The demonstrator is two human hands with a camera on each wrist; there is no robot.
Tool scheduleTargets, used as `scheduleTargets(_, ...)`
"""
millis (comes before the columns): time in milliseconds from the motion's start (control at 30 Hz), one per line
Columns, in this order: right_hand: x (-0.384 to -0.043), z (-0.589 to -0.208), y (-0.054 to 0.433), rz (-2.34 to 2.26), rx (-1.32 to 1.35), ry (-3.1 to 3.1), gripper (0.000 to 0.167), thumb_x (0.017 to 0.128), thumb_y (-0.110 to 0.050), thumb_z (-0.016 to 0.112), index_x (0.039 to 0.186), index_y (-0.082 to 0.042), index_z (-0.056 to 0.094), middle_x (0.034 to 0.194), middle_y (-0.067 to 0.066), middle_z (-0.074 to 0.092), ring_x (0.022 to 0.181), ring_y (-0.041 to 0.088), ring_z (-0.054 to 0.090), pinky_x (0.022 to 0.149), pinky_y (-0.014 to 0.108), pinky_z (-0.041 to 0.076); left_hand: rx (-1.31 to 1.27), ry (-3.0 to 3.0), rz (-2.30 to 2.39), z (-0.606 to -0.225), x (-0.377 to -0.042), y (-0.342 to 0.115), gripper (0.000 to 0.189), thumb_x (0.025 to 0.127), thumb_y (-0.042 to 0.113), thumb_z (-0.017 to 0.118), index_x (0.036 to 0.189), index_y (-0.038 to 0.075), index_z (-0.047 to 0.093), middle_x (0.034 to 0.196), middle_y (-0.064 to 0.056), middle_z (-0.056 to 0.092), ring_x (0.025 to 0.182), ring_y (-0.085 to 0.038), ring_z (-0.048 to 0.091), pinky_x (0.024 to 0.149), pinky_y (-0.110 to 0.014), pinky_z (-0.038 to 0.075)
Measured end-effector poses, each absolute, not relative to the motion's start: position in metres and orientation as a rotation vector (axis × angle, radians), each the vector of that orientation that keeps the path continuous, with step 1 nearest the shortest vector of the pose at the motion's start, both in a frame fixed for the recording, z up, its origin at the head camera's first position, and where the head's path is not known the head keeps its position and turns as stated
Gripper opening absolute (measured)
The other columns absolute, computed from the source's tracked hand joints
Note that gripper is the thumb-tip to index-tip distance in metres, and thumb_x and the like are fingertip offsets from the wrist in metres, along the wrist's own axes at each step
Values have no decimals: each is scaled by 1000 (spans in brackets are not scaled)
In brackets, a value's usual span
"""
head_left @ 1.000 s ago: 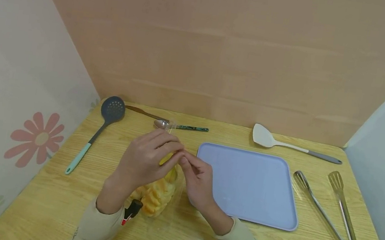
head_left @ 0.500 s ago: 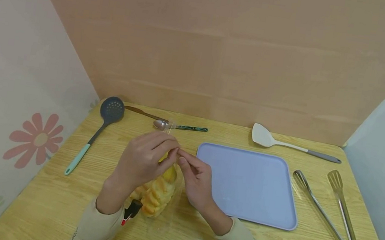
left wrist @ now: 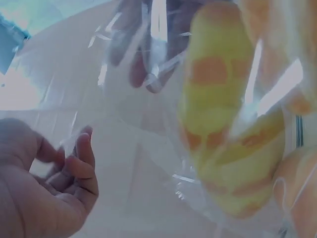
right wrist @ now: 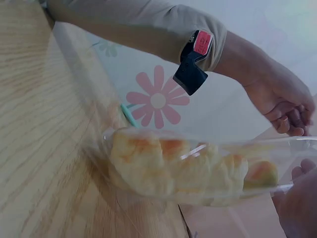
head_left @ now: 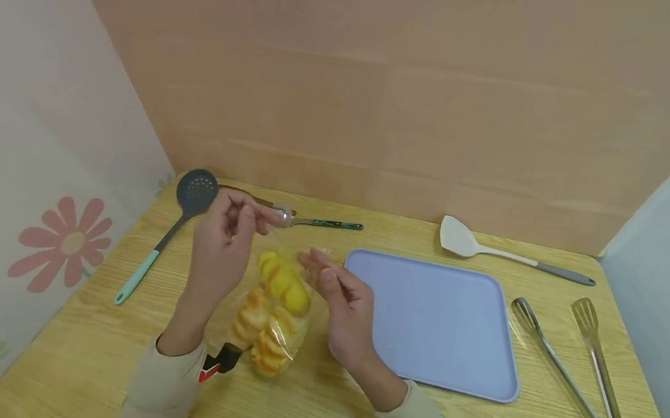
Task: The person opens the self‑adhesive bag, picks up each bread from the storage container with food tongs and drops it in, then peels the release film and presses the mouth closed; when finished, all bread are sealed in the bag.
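Note:
A clear plastic bag with several pieces of bread inside hangs upright between my hands. At its top lies a yellow striped roll; below are two golden ridged rolls, one on the left and one on the right. My left hand pinches the bag's rim between thumb and fingers, up and to the left of the bread. On the right side of the opening, my right hand pinches the film. Through the plastic, its fingers appear blurred in the left wrist view.
A lavender tray lies right of the bag. Behind the hands are a spoon and a brown knife, partly hidden. A skimmer lies left; a white spatula and metal tongs lie right.
My left hand has moved up and left, away from the right hand, and turned. The bag's mouth now spreads between them, and the bread shows more fully. My right hand has barely moved.

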State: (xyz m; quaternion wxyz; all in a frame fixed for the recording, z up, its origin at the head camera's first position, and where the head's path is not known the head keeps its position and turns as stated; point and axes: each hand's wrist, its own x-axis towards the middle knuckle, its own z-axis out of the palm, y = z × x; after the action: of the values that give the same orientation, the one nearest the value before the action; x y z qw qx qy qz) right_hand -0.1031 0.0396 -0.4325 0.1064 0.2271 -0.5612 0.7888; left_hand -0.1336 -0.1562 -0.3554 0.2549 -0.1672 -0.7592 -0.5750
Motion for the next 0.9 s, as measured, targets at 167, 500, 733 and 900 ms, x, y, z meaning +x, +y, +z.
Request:
scheduleTargets(167,-103,-431,40,2513,593,-1525,34,120,-19,51,140,-27,77,131,-3,80,130,19,73,111,49,59,-240,-1888,-1997,-352,-142,-173,18,120,13,43,109,7,55,84,1,75,71,-13,62,60,-20,49)
scheduleTargets(500,-105,-429,43,2590,544,-1466,32,120,-20,52,134,-28,79,131,-4,80,130,19,73,111,53,59,-588,-2574,-1159,-350,-138,-203,20,103,8,81,123,6,83,92,-2,77,79,-17,71,74,-27,58)
scheduleTargets(733,-106,-429,43,2590,598,-1433,34,120,-17,51,134,-28,80,132,-4,79,129,19,74,111,52,59,-659,-2591,-972,-356,-142,-199,6,96,10,88,102,8,87,90,1,80,74,-13,70,67,-29,57)
scheduleTargets(900,-105,-428,44,2590,589,-1444,31,119,-21,53,137,-24,79,131,-3,80,130,19,73,113,56,56,-644,-2451,-1113,-363,-151,-204,7,95,4,88,99,9,86,99,-2,73,78,-11,63,68,-21,54)
